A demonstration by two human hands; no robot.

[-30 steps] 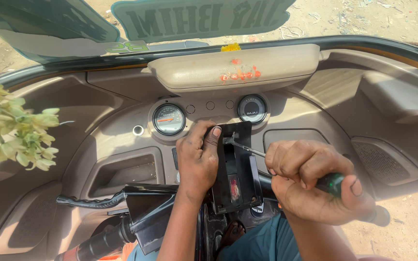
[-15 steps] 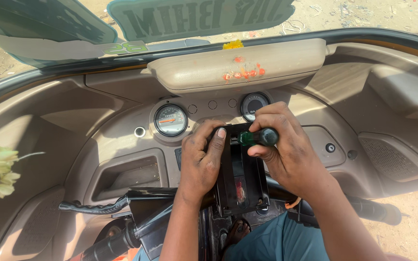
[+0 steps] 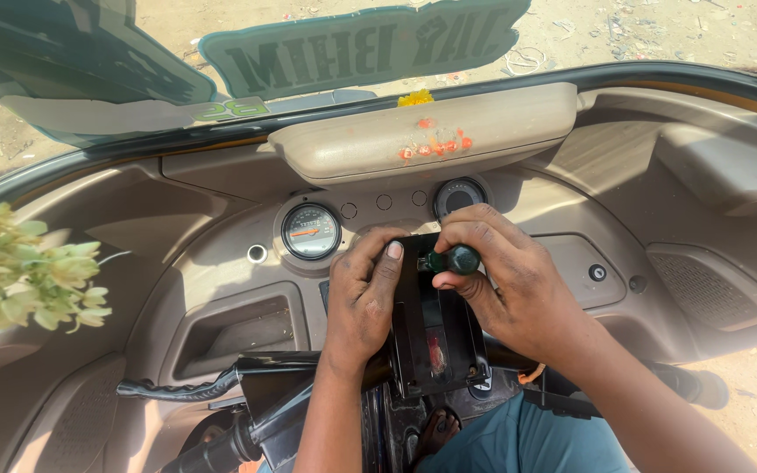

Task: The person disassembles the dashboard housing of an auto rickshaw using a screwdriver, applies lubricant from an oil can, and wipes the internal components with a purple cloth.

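change: right hand [image 3: 519, 289] has come up from low right since a second ago, screwdriver [image 3: 453, 259] now end-on at panel [image 3: 431, 333] top | fingers: right closed round green handle; left hand [image 3: 363, 298] gripping panel's left edge | room: gauges [image 3: 310, 231] close above, handlebar [image 3: 221, 385] below-left, dash right side open

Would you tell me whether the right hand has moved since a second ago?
Yes. The right hand with the green-handled screwdriver moved up, closer to the small round gauge.
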